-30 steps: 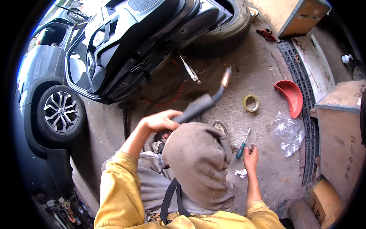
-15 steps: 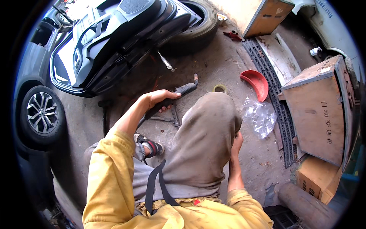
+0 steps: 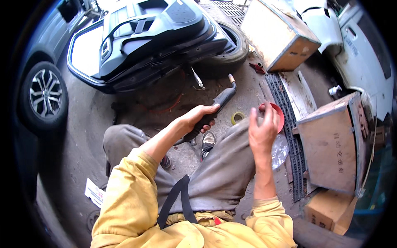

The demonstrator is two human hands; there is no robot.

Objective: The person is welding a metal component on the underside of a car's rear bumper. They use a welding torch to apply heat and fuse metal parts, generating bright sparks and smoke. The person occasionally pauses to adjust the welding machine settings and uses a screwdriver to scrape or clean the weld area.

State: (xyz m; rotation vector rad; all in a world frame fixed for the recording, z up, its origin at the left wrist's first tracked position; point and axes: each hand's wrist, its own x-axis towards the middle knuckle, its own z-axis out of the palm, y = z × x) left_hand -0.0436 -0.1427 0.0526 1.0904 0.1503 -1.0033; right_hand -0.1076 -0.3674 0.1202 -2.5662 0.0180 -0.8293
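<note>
My left hand (image 3: pixel 199 118) is wrapped round the black handle of a welding torch (image 3: pixel 224 97). The torch's bent neck and copper-coloured nozzle point up and away, and its cable trails back under my wrist. My right hand (image 3: pixel 264 134) is raised beside my right knee, fingers apart, holding nothing that I can see. Behind its fingers lies a curved red shell-like piece (image 3: pixel 279 117), partly covered by them; whether they touch it I cannot make out. A yellowish tape roll (image 3: pixel 237 118) rests on the floor between my hands, near the knee.
A car door (image 3: pixel 157 45) leans on a tyre (image 3: pixel 231 62) ahead. Wooden crates (image 3: pixel 328 146), a black slotted strip (image 3: pixel 289 124) and a clear plastic bag (image 3: pixel 280 151) lie to the right. A cardboard box (image 3: pixel 326 208) is nearer. A car wheel (image 3: pixel 43 93) stands left.
My right hand has come up from beside the knee to in front of the red piece. My left hand has moved right with the torch. My knees have spread, and the view has shifted.
</note>
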